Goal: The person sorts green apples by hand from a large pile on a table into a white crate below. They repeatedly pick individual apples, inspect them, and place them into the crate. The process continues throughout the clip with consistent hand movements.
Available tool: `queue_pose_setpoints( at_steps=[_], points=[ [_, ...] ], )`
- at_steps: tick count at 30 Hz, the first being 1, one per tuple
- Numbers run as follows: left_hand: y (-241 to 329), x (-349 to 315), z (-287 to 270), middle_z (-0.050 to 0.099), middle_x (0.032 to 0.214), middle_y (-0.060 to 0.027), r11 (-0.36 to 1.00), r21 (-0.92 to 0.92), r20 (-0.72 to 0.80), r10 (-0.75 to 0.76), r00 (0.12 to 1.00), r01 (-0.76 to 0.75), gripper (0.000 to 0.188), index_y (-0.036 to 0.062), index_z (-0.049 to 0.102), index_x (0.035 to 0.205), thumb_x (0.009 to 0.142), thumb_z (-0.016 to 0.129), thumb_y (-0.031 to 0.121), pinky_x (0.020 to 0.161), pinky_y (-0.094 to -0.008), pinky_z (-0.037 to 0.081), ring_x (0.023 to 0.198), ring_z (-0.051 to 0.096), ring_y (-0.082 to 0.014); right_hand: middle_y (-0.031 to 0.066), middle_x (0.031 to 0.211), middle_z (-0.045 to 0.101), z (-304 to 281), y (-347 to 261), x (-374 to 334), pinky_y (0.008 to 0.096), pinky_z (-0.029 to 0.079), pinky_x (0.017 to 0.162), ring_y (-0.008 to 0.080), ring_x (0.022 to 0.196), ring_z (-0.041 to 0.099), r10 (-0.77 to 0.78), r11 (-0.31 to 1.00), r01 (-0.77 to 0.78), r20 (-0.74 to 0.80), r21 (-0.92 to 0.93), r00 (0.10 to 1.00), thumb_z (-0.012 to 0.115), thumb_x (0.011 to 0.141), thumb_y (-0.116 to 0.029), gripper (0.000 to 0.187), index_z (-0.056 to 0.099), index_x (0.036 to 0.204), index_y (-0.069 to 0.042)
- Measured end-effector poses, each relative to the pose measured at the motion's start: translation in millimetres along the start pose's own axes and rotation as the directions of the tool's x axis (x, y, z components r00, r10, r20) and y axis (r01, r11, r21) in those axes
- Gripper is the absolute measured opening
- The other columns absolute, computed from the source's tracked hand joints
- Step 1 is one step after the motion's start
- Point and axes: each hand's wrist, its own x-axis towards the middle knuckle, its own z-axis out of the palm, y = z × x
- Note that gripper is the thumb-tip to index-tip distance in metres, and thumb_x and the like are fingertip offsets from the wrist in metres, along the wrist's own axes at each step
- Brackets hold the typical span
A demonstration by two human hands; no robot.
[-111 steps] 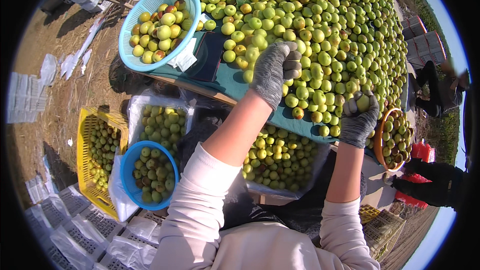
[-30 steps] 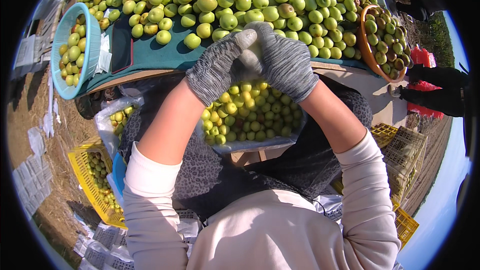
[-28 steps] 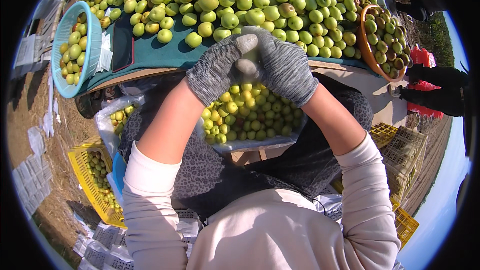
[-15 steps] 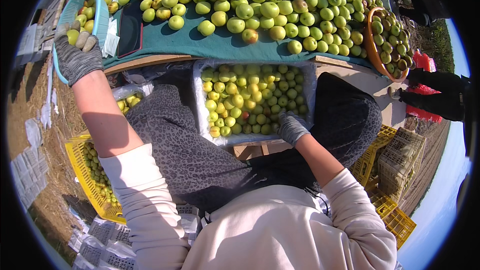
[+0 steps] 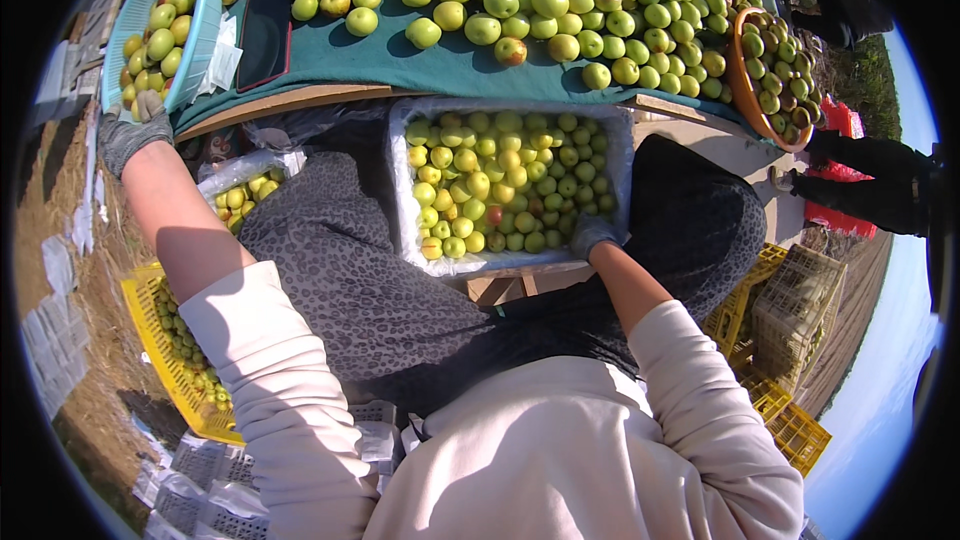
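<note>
My left hand [image 5: 133, 130], in a grey glove, reaches out to the rim of a light blue basket [image 5: 205, 35] of green-yellow fruit and grips its lower edge. My right hand [image 5: 592, 235], also gloved, rests on the near right edge of a white-lined box [image 5: 402, 190] filled with the same small fruit, between my knees. Above the box a table with a dark green cloth [image 5: 400, 65] carries a big heap of green fruit [image 5: 560, 0].
An orange bowl [image 5: 745, 90] of fruit sits at the table's right end, near another person's dark gloved hands [image 5: 850, 175]. A yellow crate [image 5: 165, 360] of fruit stands at lower left, a lined box [image 5: 245, 195] beside it, empty crates [image 5: 790, 340] at right, stacked white trays [image 5: 190, 480] below.
My hands were together over the box a second ago. The left hand has since swung out left to the blue basket, and the right hand has dropped to the box's near edge.
</note>
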Motion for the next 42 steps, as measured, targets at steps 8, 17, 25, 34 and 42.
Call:
queue_pose_setpoints(
  at_steps=[8, 17, 25, 34, 42],
  points=[
    [-19, -137, 42, 0.052, 0.116, -0.0241, 0.928, 0.002, 0.432, 0.334, 0.837, -0.372, 0.035, -0.0049, 0.042, 0.123, 0.092, 0.051, 0.009, 0.075, -0.0389, 0.06, 0.097, 0.063, -0.0352, 0.0156, 0.088, 0.066, -42, -69, -65, 0.0425, 0.051, 0.078, 0.0322, 0.089, 0.063, -0.408, 0.861, 0.436, -0.156, 0.261, 0.899, 0.069, 0.077, -0.032, 0.04, 0.058, 0.106, -0.006],
    [-47, -148, 58, 0.06, 0.11, -0.0219, 0.881, 0.173, 0.692, 0.209, 0.691, -0.44, 0.036, -0.0052, 0.051, 0.121, 0.087, 0.06, 0.005, 0.069, -0.0349, 0.062, 0.092, 0.067, -0.0317, 0.0186, 0.118, 0.05, -6, -174, -93, 0.0429, 0.049, 0.088, 0.0373, 0.103, 0.058, -0.573, 0.739, 0.589, -0.155, 0.328, 0.805, 0.065, 0.081, -0.026, 0.044, 0.051, 0.12, -0.012],
    [-56, -165, 51, 0.059, 0.111, -0.0207, 0.932, 0.05, 0.756, 0.2, 0.623, -0.36, 0.036, -0.0086, 0.049, 0.123, 0.095, 0.051, 0.013, 0.075, -0.0354, 0.06, 0.093, 0.067, -0.0311, 0.0116, 0.094, 0.063, -31, -118, -48, 0.0275, 0.049, 0.056, 0.0179, 0.066, 0.059, -0.61, 0.099, -0.098, 0.138, 0.99, 0.78, 0.065, 0.086, -0.024, 0.035, 0.053, 0.113, -0.006],
    [-60, -142, 50, 0.061, 0.11, -0.0181, 0.916, 0.136, 0.785, 0.132, 0.605, -0.377, 0.033, -0.0052, 0.051, 0.122, 0.094, 0.052, 0.012, 0.076, -0.0324, 0.06, 0.093, 0.067, -0.0281, 0.0109, 0.099, 0.064, -63, -73, -57, 0.0267, 0.048, 0.057, 0.0184, 0.071, 0.058, -0.799, -0.234, -0.595, 0.197, 0.769, 0.568, 0.058, 0.088, -0.028, 0.039, 0.057, 0.117, -0.002],
    [-65, -158, 57, 0.059, 0.112, -0.0168, 0.897, 0.206, 0.76, 0.106, 0.642, -0.392, 0.034, -0.0031, 0.052, 0.123, 0.093, 0.053, 0.013, 0.073, -0.031, 0.06, 0.092, 0.067, -0.027, 0.0117, 0.103, 0.063, -26, 22, 20, 0.0345, 0.051, 0.077, 0.0223, 0.082, 0.062, -0.037, 0.672, -0.047, 0.098, 0.739, 0.995, 0.054, 0.089, -0.016, 0.03, 0.057, 0.117, -0.007]
  ],
)
